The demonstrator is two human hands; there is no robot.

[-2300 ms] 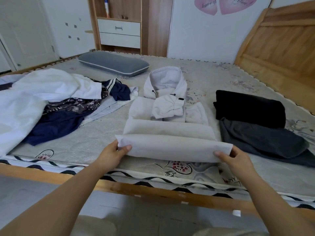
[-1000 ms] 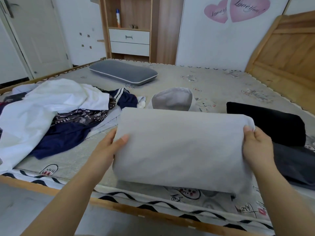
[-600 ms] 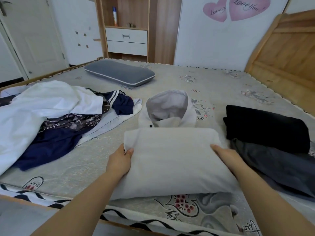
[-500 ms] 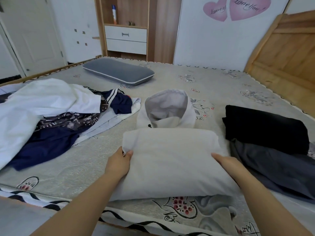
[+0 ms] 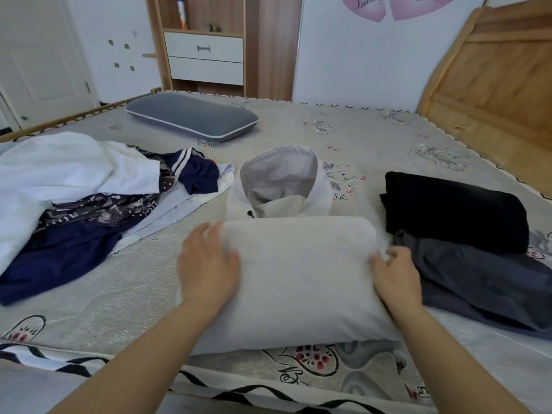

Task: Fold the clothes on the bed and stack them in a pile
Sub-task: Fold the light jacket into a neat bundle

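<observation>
The white hoodie [image 5: 298,279] lay folded under both hands, its hood [image 5: 280,180] still loose beyond the fingertips; the left hand [image 5: 206,264] pressed flat, fingers spread, while the right hand [image 5: 394,276] pinched its right edge. Right of the right fingers sat two folded dark garments [image 5: 466,234]; left of the left fingers, an unfolded heap [image 5: 89,192] remained, so I judged the task under half done.

Our left hand [image 5: 207,265] lies flat, fingers spread; our right hand [image 5: 394,274] curls at the fingertips, pinching; both forearms reach forward.
</observation>
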